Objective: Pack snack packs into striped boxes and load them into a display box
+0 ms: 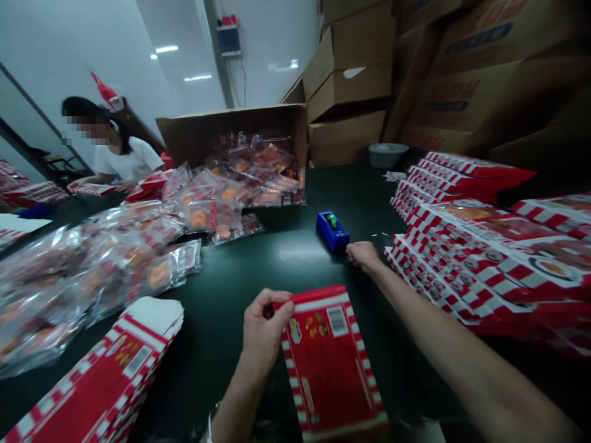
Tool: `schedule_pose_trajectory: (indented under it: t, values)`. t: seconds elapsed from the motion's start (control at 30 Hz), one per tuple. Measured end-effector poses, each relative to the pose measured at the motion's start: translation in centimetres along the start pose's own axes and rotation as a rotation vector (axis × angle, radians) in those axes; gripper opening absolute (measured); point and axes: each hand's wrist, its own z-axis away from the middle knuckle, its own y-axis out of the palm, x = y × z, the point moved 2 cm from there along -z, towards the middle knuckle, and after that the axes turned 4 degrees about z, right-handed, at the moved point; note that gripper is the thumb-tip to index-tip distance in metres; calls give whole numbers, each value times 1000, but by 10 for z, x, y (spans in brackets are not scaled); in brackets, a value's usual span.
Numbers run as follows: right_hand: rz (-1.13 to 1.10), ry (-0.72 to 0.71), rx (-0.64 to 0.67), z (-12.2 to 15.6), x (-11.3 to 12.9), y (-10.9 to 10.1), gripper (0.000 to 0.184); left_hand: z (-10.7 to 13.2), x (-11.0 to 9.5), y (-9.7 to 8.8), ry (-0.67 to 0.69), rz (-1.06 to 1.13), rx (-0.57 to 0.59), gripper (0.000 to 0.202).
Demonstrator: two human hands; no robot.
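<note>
My left hand [263,326] is pinching the top edge of a flat red and white paper box [330,363]. My thumb and fingers are close together on that edge, so this hand is narrow and holding the box. The box lies right by my hand on the dark green desk [258,264], close to me. To do this well, I should pinch firmly but gently so the thin paper does not bend, and keep the box flat and straight.

My right hand [363,255] holds nothing. Its fingers curl a little, and it is on the desk just beside a blue tape holder [332,231].

Lots of flat boxes like this one are near me. A big stack [466,264] sits on my right, and a smaller stack [92,375] sits on my left.

Shiny clear bags [92,277] lie in a messy pile on the desk, and I can see orange food inside them. A big brown cardboard box [231,126] lies tipped on its side at the far edge of the desk. It is open toward me, and it is full of more bags, but I can't tell how many. Next to it, more brown boxes [348,80] are piled up high, and a grey tub [388,154] sits near them. Farther away, another person [124,160] in a white shirt is working at the desk.
</note>
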Motion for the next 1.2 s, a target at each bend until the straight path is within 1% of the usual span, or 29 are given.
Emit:
schedule_pose_trajectory:
  t: [0.07, 0.1, 0.13, 0.2, 0.23, 0.27, 0.3, 0.33, 0.4, 0.47, 0.53, 0.6, 0.7, 0.77, 0.83, 0.87, 0.93, 1.0, 1.03, 1.07, 1.1, 1.13, 1.17, 1.2]
  values:
    - [-95, -70, 10, 32, 17, -18, 19, 2, -30, 5, 287, -81, -2, 12]
    - [-154, -113, 16, 55, 24, -29, 21, 6, -41, 9, 429, -163, 19, 6]
    - [-217, -171, 34, 81, 29, -38, 24, 11, -47, 15, 560, -258, 44, 4]
    - [-330, -282, 104, 138, 29, -52, 26, 21, -46, 26, 776, -421, 93, 13]
    - [-425, -357, 241, 165, 26, -52, 27, 25, -42, 31, 854, -474, 106, 15]
    - [-473, -361, 354, 187, 19, -48, 30, 30, -36, 36, 906, -511, 109, 17]
    - [-487, -320, 450, 204, 11, -43, 32, 33, -29, 39, 936, -538, 108, 18]
    - [-504, -266, 518, 214, 2, -36, 34, 36, -23, 42, 951, -560, 110, 19]
    - [-516, -136, 560, 218, -17, -24, 37, 42, -12, 46, 964, -590, 135, 21]
    - [-528, -58, 539, 210, -33, -18, 39, 46, -5, 48, 972, -595, 171, 21]
    - [-520, -20, 522, 201, -43, -18, 41, 48, -1, 49, 958, -591, 196, 21]
    - [-499, -3, 519, 197, -49, -19, 43, 49, 0, 50, 931, -586, 213, 20]
    - [-441, -13, 508, 200, -51, -17, 49, 51, -8, 52, 858, -551, 226, 18]
    - [-389, -52, 479, 200, -53, -14, 54, 52, -18, 49, 745, -493, 233, 14]
    - [-327, -106, 415, 194, -57, -16, 49, 53, -30, 43, 585, -414, 228, 9]
    - [-295, -133, 364, 190, -60, -20, 44, 54, -37, 38, 507, -370, 208, 8]
    - [-243, -172, 235, 180, -66, -35, 37, 53, -48, 26, 375, -298, 141, 15]
    - [-210, -225, 86, 175, -68, -56, 32, 50, -53, 16, 261, -245, 93, 23]
    - [-209, -277, 54, 177, -67, -66, 28, 47, -53, 12, 204, -212, 101, 25]
    - [-215, -335, 83, 181, -63, -72, 28, 44, -50, 10, 150, -175, 128, 26]
    - [-227, -382, 173, 187, -59, -75, 39, 41, -47, 9, 108, -137, 165, 26]
    - [-240, -405, 300, 194, -54, -74, 54, 38, -42, 9, 77, -114, 205, 25]
    - [-250, -396, 439, 202, -51, -70, 64, 36, -37, 9, 61, -123, 247, 23]
    - [-250, -358, 553, 208, -49, -65, 69, 34, -33, 10, 61, -176, 285, 20]
